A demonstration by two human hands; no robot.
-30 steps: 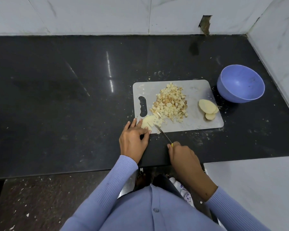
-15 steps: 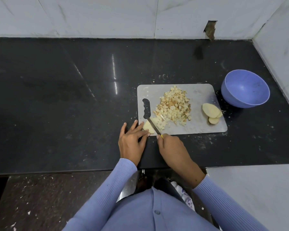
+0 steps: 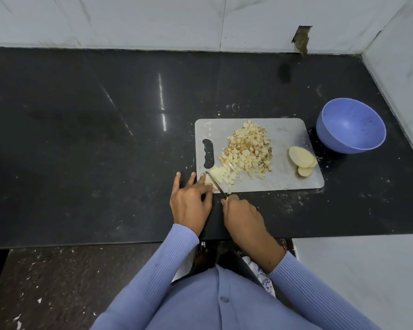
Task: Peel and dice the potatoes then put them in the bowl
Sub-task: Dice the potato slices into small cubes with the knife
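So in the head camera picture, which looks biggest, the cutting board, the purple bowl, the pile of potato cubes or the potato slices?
1. cutting board
2. purple bowl and pile of potato cubes: these look about alike, so I won't rank them
3. potato slices

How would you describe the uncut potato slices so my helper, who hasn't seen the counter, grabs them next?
On the black counter lies a grey cutting board. At its right end, nearest the blue bowl, sit the potato slices: broad, pale ovals overlapping each other, unlike the heap of small diced cubes mid-board.
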